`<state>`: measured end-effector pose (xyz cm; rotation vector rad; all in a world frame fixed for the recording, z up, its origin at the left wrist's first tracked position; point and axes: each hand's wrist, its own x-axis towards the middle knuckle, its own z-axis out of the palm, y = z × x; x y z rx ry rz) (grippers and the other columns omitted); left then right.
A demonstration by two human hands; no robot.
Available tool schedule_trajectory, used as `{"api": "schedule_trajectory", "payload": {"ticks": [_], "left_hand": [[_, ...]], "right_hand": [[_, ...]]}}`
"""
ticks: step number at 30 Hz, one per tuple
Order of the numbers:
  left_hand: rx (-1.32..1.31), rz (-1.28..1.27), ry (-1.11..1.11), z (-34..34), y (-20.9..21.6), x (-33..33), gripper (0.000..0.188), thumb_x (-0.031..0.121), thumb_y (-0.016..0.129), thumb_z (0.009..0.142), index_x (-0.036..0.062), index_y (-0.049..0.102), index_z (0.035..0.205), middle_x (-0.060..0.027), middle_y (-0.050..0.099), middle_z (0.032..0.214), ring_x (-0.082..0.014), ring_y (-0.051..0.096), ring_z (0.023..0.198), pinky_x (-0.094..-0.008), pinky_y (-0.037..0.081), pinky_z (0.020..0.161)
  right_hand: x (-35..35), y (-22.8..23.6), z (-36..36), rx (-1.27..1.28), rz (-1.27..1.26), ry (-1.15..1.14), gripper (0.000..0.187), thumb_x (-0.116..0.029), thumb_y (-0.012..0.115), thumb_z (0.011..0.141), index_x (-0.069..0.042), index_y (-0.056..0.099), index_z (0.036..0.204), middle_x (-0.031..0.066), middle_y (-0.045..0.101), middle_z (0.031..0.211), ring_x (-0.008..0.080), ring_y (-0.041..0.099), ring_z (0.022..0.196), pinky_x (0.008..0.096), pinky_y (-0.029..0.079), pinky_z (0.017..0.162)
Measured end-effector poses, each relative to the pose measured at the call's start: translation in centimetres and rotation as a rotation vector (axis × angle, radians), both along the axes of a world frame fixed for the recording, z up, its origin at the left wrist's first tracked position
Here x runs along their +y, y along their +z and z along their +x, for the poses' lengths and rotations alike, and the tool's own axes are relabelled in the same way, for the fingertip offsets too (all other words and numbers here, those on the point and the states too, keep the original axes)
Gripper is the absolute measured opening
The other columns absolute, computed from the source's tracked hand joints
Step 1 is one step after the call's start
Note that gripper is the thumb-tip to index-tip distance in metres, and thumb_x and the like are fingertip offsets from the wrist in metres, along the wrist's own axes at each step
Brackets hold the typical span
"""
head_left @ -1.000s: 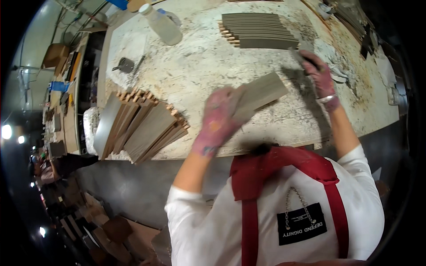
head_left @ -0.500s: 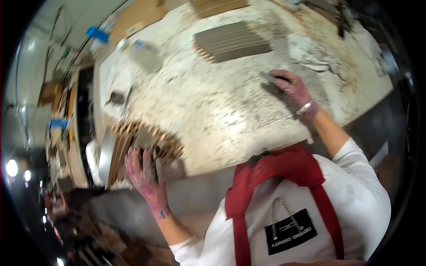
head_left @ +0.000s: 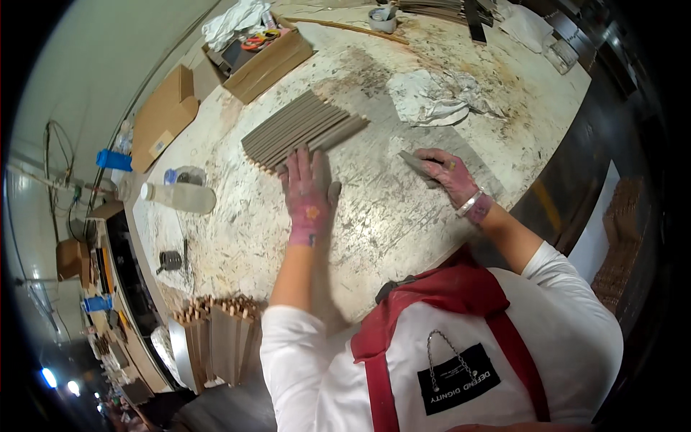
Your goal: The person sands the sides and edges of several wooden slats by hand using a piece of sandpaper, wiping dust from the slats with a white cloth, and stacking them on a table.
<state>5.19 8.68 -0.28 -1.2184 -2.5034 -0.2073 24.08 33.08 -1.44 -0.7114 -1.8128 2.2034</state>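
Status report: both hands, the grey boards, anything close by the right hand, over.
Left hand open, at near edge of grey boards; contact unclear. Right hand gripping thin flat tool. Boards side by side. Crumpled white cloth beyond right hand.

From my remote seat I count two gloved hands — one left hand [head_left: 308, 205], one right hand [head_left: 452, 178] — and one flat grey tool [head_left: 419, 163]. The tabletop [head_left: 381, 227] carries two bundles of slats: one bundle toward the far edge [head_left: 295, 129], one at the near-left corner [head_left: 232, 345], pieces too crowded to number. One open carton [head_left: 270, 74], one milky bottle [head_left: 181, 198] and one small cup [head_left: 383, 24] complete my count.
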Motion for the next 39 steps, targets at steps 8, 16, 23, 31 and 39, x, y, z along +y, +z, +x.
{"api": "schedule_trajectory", "payload": {"ticks": [8,16,23,31,39], "left_hand": [[-0.14,0.001,-0.073,-1.2,0.6,1.5,0.086,0.02,0.077,0.068,0.0106,0.045,0.147,-0.0154,0.051,0.136,-0.0374,0.045,0.128,-0.0498,0.035,0.11],[-0.518,0.044,-0.041,5.0,0.0,-1.1,0.074,0.035,0.078,0.076,0.0069,0.052,0.14,-0.0199,0.058,0.117,-0.0389,0.056,0.11,-0.0474,0.047,0.096],[-0.431,0.118,-0.027,7.2,-1.5,-1.8,0.069,0.03,0.077,0.076,0.0087,0.054,0.138,-0.0149,0.056,0.133,-0.0367,0.054,0.117,-0.0471,0.044,0.1],[-0.187,0.095,-0.081,8.2,-1.1,-1.7,0.058,0.025,0.073,0.081,0.0095,0.058,0.134,-0.0147,0.053,0.138,-0.0359,0.047,0.129,-0.0522,0.036,0.11],[-0.443,0.184,-0.101,11.9,-4.9,-0.5,0.06,0.027,0.069,0.087,0.009,0.051,0.141,-0.0146,0.056,0.138,-0.0349,0.048,0.132,-0.0518,0.034,0.112]], "right_hand": [[1.1,-1.0,-0.5,-0.017,0.017,-0.086,0.04,-0.029,0.068,0.096,-0.006,0.063,0.128,0.0006,0.062,0.099,0.0065,0.053,0.08,0.0223,0.048,0.067],[0.6,-0.5,-5.4,-0.027,0.395,0.008,0.05,-0.042,0.07,0.09,-0.006,0.065,0.124,0.0052,0.067,0.105,0.0167,0.062,0.092,0.0315,0.052,0.079],[-2.6,-0.5,-6.3,-0.126,0.822,0.224,0.041,-0.035,0.067,0.091,-0.009,0.064,0.123,0.0206,0.062,0.117,0.0389,0.063,0.104,0.0422,0.051,0.091],[-0.9,4.8,0.8,-0.219,0.844,0.552,0.03,-0.031,0.062,0.094,-0.012,0.069,0.116,0.0142,0.07,0.104,0.0349,0.065,0.098,0.0415,0.051,0.09],[-11.6,4.0,-11.4,0.047,0.997,0.756,0.04,-0.045,0.058,0.093,-0.015,0.066,0.119,0.0138,0.064,0.107,0.0335,0.063,0.099,0.0421,0.051,0.09]]}}
